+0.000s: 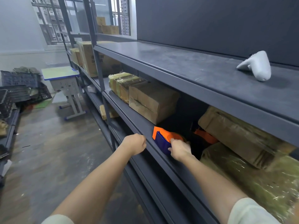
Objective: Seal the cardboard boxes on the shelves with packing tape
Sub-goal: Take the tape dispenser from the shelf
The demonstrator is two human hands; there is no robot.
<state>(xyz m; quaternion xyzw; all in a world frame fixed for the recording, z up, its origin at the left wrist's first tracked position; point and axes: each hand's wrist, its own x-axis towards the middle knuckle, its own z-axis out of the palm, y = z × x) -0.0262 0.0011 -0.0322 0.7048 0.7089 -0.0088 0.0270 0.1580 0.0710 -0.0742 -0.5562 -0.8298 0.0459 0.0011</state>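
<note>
Pickup step: I grip the tape dispenser [162,137] on the shelf [139,122] beside the cardboard box [152,102] with my right hand [179,149], left hand [135,143] fisted empty; next, carry it to that box's seam.

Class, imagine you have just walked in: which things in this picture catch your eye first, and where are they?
The orange-and-blue tape dispenser stands out: the right hand grips it on the shelf, near a cardboard box. A white controller lies alone on the upper shelf, at the far right.
</note>
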